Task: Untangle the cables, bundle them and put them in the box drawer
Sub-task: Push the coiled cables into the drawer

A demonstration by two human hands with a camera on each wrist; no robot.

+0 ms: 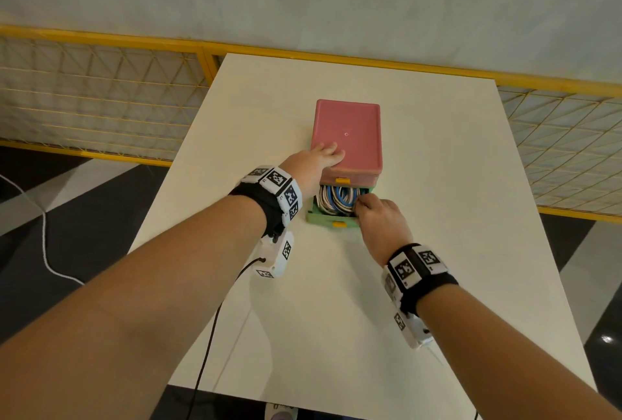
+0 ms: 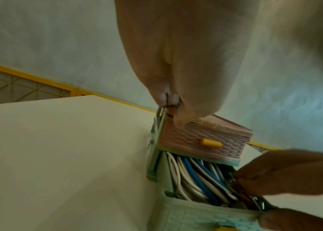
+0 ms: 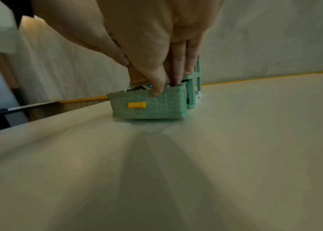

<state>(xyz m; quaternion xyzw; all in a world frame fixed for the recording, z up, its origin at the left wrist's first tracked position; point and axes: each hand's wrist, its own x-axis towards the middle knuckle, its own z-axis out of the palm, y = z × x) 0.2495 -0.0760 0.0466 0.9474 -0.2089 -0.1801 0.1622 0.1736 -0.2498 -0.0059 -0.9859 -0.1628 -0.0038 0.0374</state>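
A small drawer box with a pink top (image 1: 350, 123) stands mid-table. Its green lower drawer (image 1: 323, 219) is pulled out toward me and holds coiled white and blue cables (image 1: 336, 199). My left hand (image 1: 324, 157) lies flat on the near left of the pink top, fingers straight. My right hand (image 1: 365, 206) is at the drawer's right front corner. In the right wrist view its thumb (image 3: 157, 87) presses the outside of the green drawer's (image 3: 156, 109) front wall while the fingers reach inside. The left wrist view shows the cables (image 2: 192, 176) under the closed pink upper drawer (image 2: 196, 140).
The white table (image 1: 437, 251) has bare surface all round the box. A yellow mesh fence (image 1: 101, 93) runs behind and beside the table. Each drawer has a yellow knob (image 3: 136, 105). A white cord (image 1: 43, 244) lies on the floor at left.
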